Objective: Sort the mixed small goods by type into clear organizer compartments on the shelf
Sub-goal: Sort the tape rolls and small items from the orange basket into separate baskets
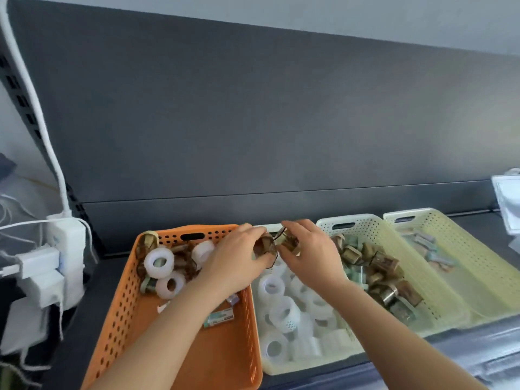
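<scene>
An orange basket (118, 319) at the left holds mixed goods: white tape rolls (159, 262), brown rolls (147, 243) and small flat packets (219, 316). Beside it a white basket (281, 367) is filled with white tape rolls (282, 311). A cream basket (439, 302) to its right holds brown rolls (385, 263). The far-right pale yellow basket (484, 266) holds pastel packets (427, 243). My left hand (233, 263) grips a brown roll (264, 246) above the gap between the orange and white baskets. My right hand (312, 254) pinches another brown roll (289, 243) right next to it.
A dark grey shelf back panel (253, 122) rises behind the baskets. At the left a white power strip (66, 249) with plugs and cables hangs by the shelf post. A white tag holder (508, 204) sticks out at the far right.
</scene>
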